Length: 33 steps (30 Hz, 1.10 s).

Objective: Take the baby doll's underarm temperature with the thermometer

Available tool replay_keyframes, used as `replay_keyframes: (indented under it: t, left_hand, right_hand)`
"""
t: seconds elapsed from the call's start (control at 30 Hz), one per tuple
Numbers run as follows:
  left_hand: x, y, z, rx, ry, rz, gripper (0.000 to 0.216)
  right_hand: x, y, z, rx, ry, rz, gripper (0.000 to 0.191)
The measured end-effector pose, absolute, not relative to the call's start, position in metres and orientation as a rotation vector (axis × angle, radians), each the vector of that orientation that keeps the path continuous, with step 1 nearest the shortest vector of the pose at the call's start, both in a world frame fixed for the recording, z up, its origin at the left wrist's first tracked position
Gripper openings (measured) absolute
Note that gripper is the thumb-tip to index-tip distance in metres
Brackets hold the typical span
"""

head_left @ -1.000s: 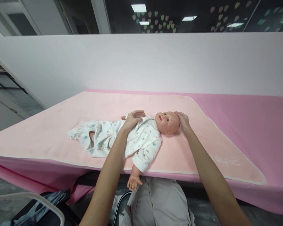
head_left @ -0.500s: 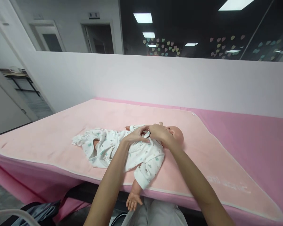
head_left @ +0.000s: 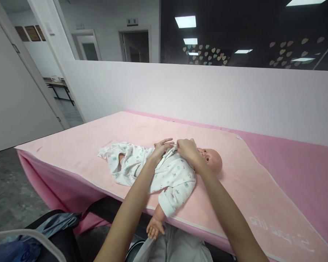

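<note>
A baby doll (head_left: 214,160) lies on its back, its head to the right and its near arm hanging over the table edge. It wears a white printed romper (head_left: 177,176), which looks rumpled at the leg end. My right hand (head_left: 188,150) is closed at the chest, below the doll's chin, pinching the romper's front edge. Beside it, my left hand (head_left: 161,149) rests over the chest with its fingers stretched toward the right hand. The far side of the chest is partly hidden behind my hands.
A peach mat (head_left: 246,189) covers the table over a pink cloth (head_left: 303,153). A white wall with a dark window (head_left: 251,29) stands behind. At lower left is a chair (head_left: 62,236) with dark fabric on it. A white door (head_left: 19,87) is at left.
The view has swung left, so the scene sits further right. My hands have drawn slightly apart over the chest, and the left fingers have straightened. The doll lies much as before.
</note>
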<state>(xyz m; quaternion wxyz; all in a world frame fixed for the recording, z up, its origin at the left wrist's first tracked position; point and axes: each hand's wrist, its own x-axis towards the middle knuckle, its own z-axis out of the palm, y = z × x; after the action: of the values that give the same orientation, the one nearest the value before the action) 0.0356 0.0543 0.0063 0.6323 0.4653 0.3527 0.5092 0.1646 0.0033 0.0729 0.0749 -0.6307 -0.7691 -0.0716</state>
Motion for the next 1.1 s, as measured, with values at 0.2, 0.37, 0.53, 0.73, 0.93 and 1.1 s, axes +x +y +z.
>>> replay_keyframes:
  t: [0.2,0.37,0.53,0.73,0.93,1.1]
  left_hand:
    - [0.037,0.054,0.008,1.056,0.612,1.055,0.035]
    - [0.034,0.048,0.008,1.234,0.388,0.903,0.037]
    - [0.036,0.053,0.006,1.033,0.408,1.108,0.03]
    - [0.038,0.059,0.006,0.902,0.438,1.271,0.031]
    - [0.035,0.059,0.006,0.916,0.388,1.302,0.026]
    - [0.034,0.062,0.003,0.939,0.318,1.294,0.021]
  right_hand:
    - [0.215,-0.023,0.119,-1.705,-1.927,-0.006,0.02]
    - [0.231,-0.038,0.133,-1.436,-1.685,0.195,0.014]
    - [0.224,-0.032,0.129,-1.271,-1.569,0.404,0.017]
    - [0.218,-0.036,0.13,-1.242,-1.598,0.523,0.019]
    - [0.227,-0.041,0.132,-1.289,-1.661,0.562,0.016]
    - [0.229,-0.046,0.136,-1.301,-1.746,0.549,0.014]
